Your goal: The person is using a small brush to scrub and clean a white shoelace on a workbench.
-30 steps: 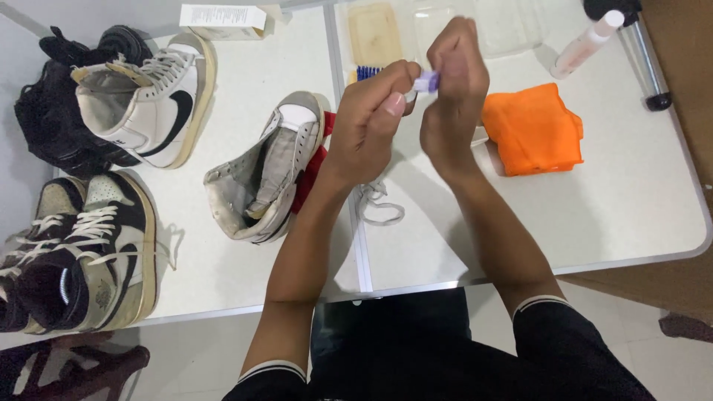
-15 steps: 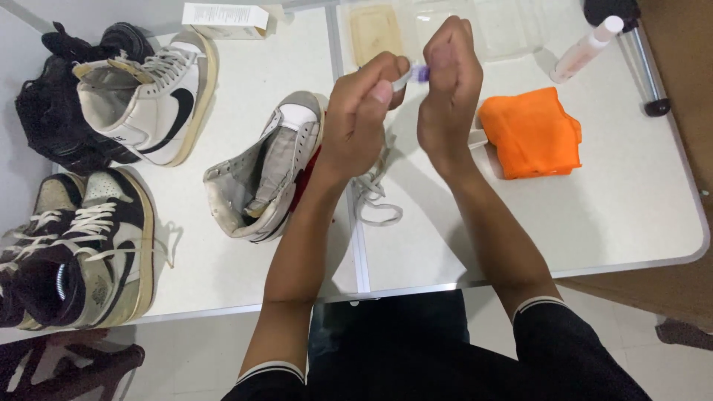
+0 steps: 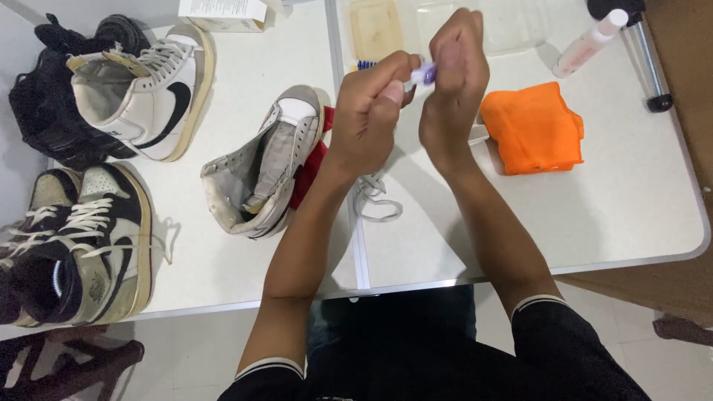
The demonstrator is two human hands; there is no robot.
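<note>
Purple-handled brush [image 3: 425, 73] sits pinched between both raised hands above the white table [image 3: 631, 200]: left hand [image 3: 369, 111] fingers curl closed around its handle, right hand [image 3: 453, 89] fingers are closed on its end. Below lie a grey sneaker [image 3: 264, 171], a loose lace [image 3: 373, 197] and an orange cloth [image 3: 533, 128].

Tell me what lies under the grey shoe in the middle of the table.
A red cloth pokes out from under the grey shoe, beside a loose white lace. How far the cloth reaches underneath is hidden.
</note>
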